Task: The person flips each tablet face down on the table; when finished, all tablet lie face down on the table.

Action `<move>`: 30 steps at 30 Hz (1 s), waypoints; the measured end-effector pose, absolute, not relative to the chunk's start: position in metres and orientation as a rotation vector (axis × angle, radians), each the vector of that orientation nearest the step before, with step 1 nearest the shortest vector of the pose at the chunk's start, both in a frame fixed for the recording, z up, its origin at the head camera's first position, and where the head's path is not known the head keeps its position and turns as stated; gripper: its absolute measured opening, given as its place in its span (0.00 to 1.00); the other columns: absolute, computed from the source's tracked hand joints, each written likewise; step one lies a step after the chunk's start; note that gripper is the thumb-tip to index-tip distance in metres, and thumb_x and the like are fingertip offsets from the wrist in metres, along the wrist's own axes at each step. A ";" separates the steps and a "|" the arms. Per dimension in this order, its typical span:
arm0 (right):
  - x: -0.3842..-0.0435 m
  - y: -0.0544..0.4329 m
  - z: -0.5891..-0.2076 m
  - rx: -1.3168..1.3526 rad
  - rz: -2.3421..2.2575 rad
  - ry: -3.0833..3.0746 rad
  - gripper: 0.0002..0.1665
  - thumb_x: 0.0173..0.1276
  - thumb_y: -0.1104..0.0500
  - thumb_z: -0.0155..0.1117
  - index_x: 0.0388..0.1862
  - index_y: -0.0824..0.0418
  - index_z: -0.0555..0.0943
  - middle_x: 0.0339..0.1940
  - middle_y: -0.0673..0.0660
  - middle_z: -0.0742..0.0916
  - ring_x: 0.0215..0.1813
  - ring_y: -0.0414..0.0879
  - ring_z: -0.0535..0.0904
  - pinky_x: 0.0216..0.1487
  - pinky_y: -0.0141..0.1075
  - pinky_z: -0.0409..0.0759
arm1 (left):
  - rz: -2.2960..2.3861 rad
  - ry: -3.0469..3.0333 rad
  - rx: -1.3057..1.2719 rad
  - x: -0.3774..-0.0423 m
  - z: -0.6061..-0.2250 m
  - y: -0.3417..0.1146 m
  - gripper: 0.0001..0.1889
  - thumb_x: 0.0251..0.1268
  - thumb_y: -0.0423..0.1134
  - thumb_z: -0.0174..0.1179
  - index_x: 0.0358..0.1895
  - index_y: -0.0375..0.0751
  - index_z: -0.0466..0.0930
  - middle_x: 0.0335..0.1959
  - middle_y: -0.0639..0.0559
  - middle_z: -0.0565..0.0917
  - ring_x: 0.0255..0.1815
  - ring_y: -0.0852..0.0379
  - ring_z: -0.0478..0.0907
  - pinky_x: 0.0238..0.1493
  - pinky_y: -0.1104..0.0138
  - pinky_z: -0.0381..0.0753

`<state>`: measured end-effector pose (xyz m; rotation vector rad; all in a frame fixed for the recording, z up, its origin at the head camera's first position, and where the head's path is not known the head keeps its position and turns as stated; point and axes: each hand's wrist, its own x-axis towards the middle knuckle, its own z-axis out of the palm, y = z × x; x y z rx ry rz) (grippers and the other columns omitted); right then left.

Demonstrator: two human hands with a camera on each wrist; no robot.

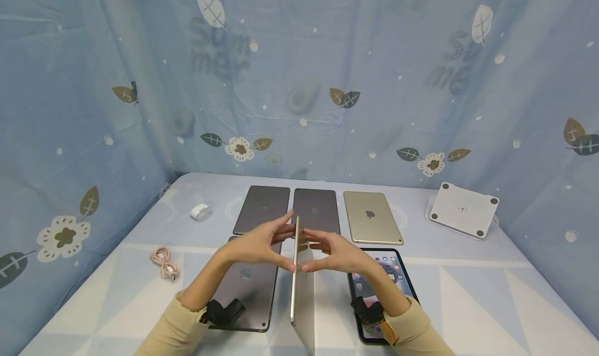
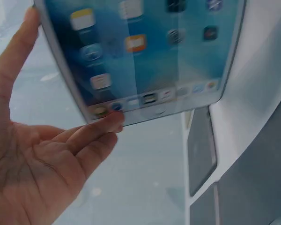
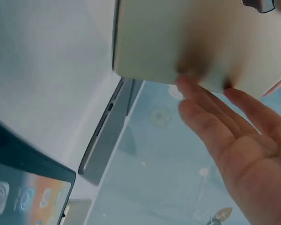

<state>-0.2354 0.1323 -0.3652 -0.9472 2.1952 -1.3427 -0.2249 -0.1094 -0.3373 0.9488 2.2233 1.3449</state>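
A tablet [image 1: 303,299] with a white-framed screen and a pale gold back stands on its long edge between my hands. In the left wrist view its lit screen [image 2: 154,61] shows app icons. My left hand [image 1: 255,244] touches it from the screen side, thumb at the top edge and fingers on the home-button bezel. Against the gold back [image 3: 150,42], in the right wrist view, my right hand [image 3: 253,150] rests straight fingertips near the short edge. A dark tablet [image 1: 245,283] lies under my left wrist, and a lit black-framed tablet [image 1: 393,273] under my right forearm.
Along the back lie two dark grey tablets [image 1: 263,208] [image 1: 315,208] and a gold tablet [image 1: 372,218], backs up. A white stand [image 1: 463,210] sits at the far right. On the left are a white charger [image 1: 200,211] and a pink cable [image 1: 164,261].
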 end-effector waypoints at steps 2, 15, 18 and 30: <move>-0.235 0.130 -0.369 -0.930 -1.260 2.227 0.53 0.61 0.51 0.71 0.75 0.70 0.53 0.76 0.66 0.61 0.73 0.64 0.62 0.72 0.55 0.61 | 1.298 2.268 0.943 -0.224 -0.334 -0.114 0.61 0.48 0.45 0.74 0.77 0.33 0.37 0.76 0.36 0.53 0.75 0.43 0.58 0.71 0.53 0.63; -0.230 0.127 -0.376 -0.912 -0.818 2.499 0.52 0.58 0.45 0.71 0.74 0.65 0.60 0.68 0.64 0.74 0.66 0.64 0.72 0.64 0.55 0.71 | 1.136 2.340 0.998 -0.228 -0.329 -0.131 0.57 0.44 0.42 0.77 0.73 0.25 0.47 0.73 0.34 0.59 0.73 0.43 0.62 0.70 0.53 0.65; -0.230 0.127 -0.376 -0.926 -0.812 2.504 0.51 0.58 0.46 0.71 0.74 0.67 0.60 0.67 0.64 0.76 0.65 0.62 0.73 0.64 0.55 0.71 | 1.098 2.368 1.001 -0.229 -0.330 -0.133 0.57 0.43 0.43 0.77 0.73 0.24 0.49 0.73 0.33 0.59 0.73 0.43 0.62 0.69 0.53 0.65; -0.230 0.133 -0.373 -0.885 -0.718 2.537 0.48 0.57 0.47 0.72 0.69 0.73 0.66 0.65 0.67 0.77 0.62 0.60 0.76 0.61 0.53 0.74 | 0.816 2.526 0.941 -0.231 -0.340 -0.132 0.58 0.37 0.47 0.79 0.70 0.21 0.55 0.72 0.31 0.60 0.70 0.42 0.66 0.68 0.50 0.67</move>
